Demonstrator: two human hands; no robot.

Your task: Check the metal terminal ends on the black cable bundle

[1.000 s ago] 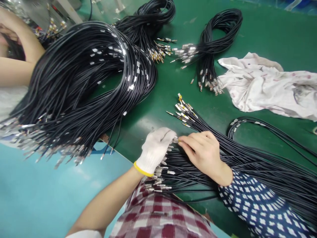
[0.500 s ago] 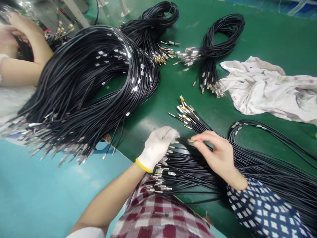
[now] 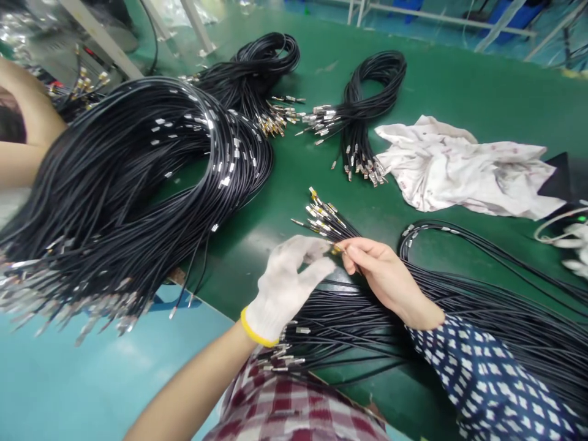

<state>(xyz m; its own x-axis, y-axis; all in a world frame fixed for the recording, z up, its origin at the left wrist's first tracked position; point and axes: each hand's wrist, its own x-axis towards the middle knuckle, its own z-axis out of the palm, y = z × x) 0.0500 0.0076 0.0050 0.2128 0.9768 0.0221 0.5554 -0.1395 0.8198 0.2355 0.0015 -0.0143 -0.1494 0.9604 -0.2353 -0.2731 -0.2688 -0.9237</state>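
My left hand (image 3: 287, 282) wears a white knit glove with a yellow cuff. Its thumb and forefinger stand apart, their tips close beside a cable's connector (image 3: 337, 249). Bare-skinned, my right hand (image 3: 390, 275) pinches this black cable by its metal end, which shows a bit of yellow. Below both hands lies a thick spread of black cables (image 3: 349, 312), their silver plugs (image 3: 280, 355) at the left near my checked apron. Just behind my fingers, a fan of cable ends with silver and yellow connectors (image 3: 324, 214) rests on the table.
On the green table (image 3: 294, 165) a large looped cable bundle (image 3: 138, 153) hangs over the left edge. Two coiled bundles, one at the back (image 3: 261, 67) and another (image 3: 372, 86) to its right, lie farther off. A crumpled white cloth (image 3: 459, 165) is at right. Another person's arm (image 3: 27, 128) shows at left.
My hands have come closer together, and the glove's thumb has moved away from its forefinger. My right hand still pinches the connector end. The whole view has shifted a little.
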